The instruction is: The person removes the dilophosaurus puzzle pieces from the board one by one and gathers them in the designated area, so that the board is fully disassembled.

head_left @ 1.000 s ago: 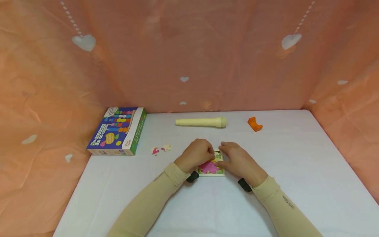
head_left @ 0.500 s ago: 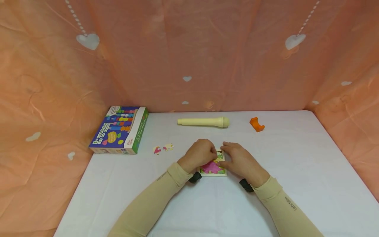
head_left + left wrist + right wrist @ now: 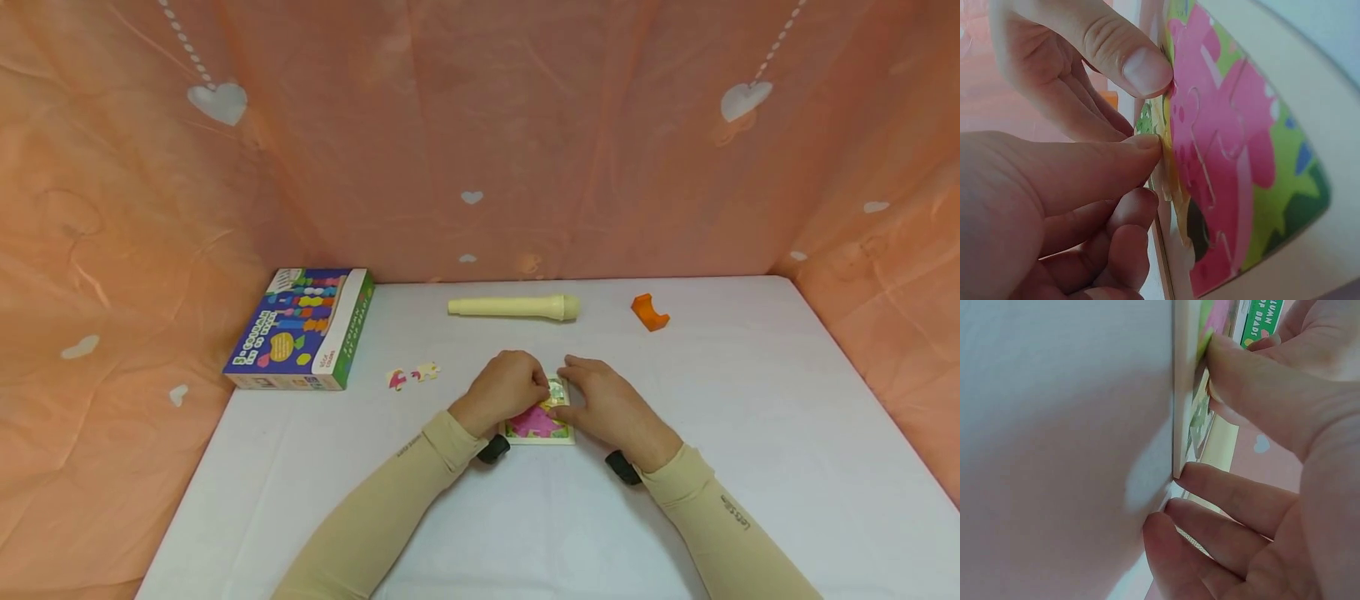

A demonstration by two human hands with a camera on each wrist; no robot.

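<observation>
A small framed jigsaw puzzle (image 3: 536,423) with a pink figure lies on the table between both hands. My left hand (image 3: 501,387) bends over its upper left part, thumb and forefinger pinching a yellowish puzzle piece (image 3: 1168,159) at the picture's surface. Much of that piece is hidden behind the fingertips. My right hand (image 3: 611,410) holds the puzzle at its right side. Its thumb (image 3: 1225,359) rests on the picture and its forefinger touches the frame's far corner, with the other fingers on the table. Two loose puzzle pieces (image 3: 425,372) lie to the left.
A blue and green toy box (image 3: 296,329) stands at the back left. Behind the hands lies a pale yellow microphone-shaped rod (image 3: 513,307), with an orange curved block (image 3: 649,312) to its right. Peach cloth (image 3: 480,142) hangs along the back and sides of the white table (image 3: 750,375).
The head view has shifted slightly. Both hands stay nearly in place on the puzzle, and its upper right part now looks paler and shinier.
</observation>
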